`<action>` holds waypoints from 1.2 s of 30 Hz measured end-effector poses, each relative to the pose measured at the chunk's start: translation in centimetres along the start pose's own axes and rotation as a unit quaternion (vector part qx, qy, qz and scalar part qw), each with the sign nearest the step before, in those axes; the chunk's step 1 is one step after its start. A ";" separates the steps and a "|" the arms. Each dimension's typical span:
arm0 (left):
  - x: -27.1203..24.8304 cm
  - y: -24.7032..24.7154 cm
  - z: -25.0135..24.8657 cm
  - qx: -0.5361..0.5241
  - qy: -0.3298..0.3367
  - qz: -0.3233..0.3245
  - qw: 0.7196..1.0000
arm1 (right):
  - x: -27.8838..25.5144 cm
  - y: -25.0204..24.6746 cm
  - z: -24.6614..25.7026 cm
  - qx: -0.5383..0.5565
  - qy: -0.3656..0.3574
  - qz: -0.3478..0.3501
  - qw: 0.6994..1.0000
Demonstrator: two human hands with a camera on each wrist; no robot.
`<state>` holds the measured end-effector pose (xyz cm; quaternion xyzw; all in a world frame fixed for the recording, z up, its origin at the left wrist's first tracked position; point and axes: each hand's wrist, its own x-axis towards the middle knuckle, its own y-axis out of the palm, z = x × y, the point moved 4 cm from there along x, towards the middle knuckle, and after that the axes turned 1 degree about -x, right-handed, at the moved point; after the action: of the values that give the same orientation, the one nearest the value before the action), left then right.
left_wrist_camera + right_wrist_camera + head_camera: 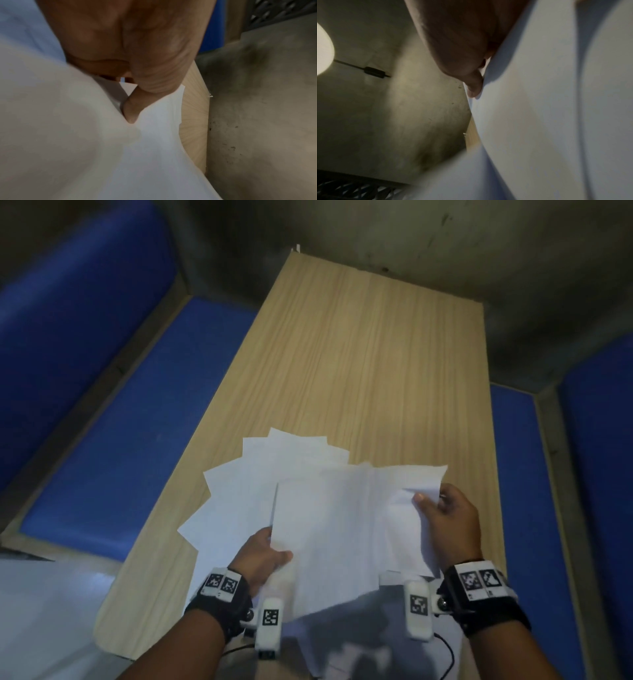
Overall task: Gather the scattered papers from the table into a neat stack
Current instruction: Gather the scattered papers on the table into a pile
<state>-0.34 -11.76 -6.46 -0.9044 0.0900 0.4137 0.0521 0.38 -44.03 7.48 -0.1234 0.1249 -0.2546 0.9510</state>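
1. Head view: I look down on a long wooden table with blue padded benches on both sides. My left hand grips the left edge of a loose sheaf of white papers, thumb on top. My right hand pinches the sheaf's right edge, where the top sheet buckles under my thumb. The sheaf is lifted at the near end of the table, its sheets not aligned. More sheets lie fanned on the table to the left and behind, corners pointing several ways.

2. Left wrist view: My left hand's thumb presses into the papers, and the sheets crease into a valley around it. A strip of table and a grey wall show beyond.

3. Right wrist view: My right hand's thumb clamps the edge of the papers, which bow outward in a broad curve. A lamp glows at the far left.

4. Risks, as I judge them: the stack is far from neat. Squeezing this hard could leave permanent creases. Uneven sheets could slide out of the sheaf, especially near the table's front edge, where they could drop off. The fanned sheets still need collecting, and scooping them 1-handed could loosen my hold.
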 end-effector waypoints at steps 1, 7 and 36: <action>0.0 -0.5 -0.2 0.022 0.009 -0.005 1.000 | 0.7 -1.0 0.7 -0.014 -0.017 -0.005 1.000; -0.2 -2.9 -1.6 0.065 0.069 -0.043 0.995 | 3.0 -5.2 7.2 -0.090 -0.137 0.066 0.984; -1.2 0.7 -4.6 0.241 0.128 0.024 0.962 | 2.7 11.4 -2.9 -0.423 -0.013 0.190 0.886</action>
<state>2.11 -13.08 -2.59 -0.9079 0.2152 0.2617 0.2468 6.99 -36.36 0.92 -0.4916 0.2293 0.0101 0.8400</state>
